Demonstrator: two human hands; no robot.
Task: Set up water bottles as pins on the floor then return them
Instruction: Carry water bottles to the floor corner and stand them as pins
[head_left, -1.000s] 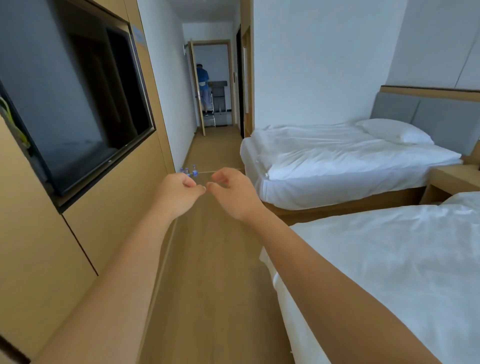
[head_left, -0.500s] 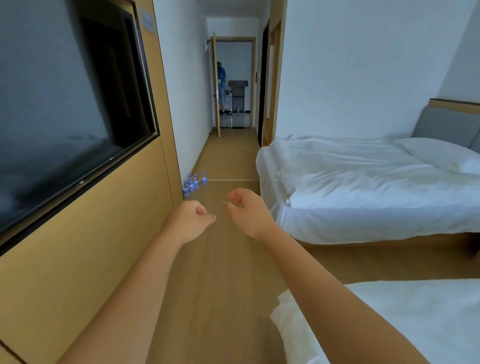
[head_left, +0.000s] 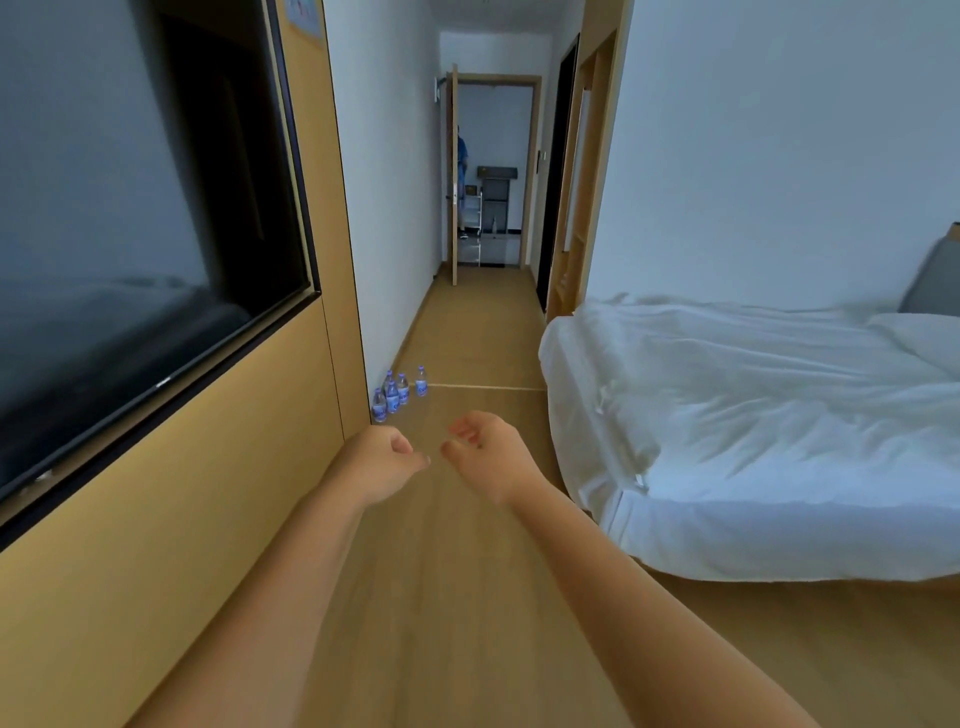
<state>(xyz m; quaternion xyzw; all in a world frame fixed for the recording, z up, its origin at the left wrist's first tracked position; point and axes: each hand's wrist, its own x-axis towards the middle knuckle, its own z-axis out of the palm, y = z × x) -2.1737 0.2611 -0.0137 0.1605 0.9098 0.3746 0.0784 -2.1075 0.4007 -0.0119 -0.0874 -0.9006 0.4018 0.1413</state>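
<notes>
Empty hands (head_left: 382, 460) (head_left: 485, 452) reach toward upright bottles (head_left: 395, 395)

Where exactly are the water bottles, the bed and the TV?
water bottles (head_left: 393, 397): head view, label of a middle bottle.
bed (head_left: 753, 415): head view, white cover on top.
TV (head_left: 130, 234): head view, dark screen.

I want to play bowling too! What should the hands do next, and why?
Probably step closer and reach down for the water bottles. They stand upright on the floor by the wall, ahead of both hands. The left hand and the right hand hold nothing, fingers loosely curled.
</notes>
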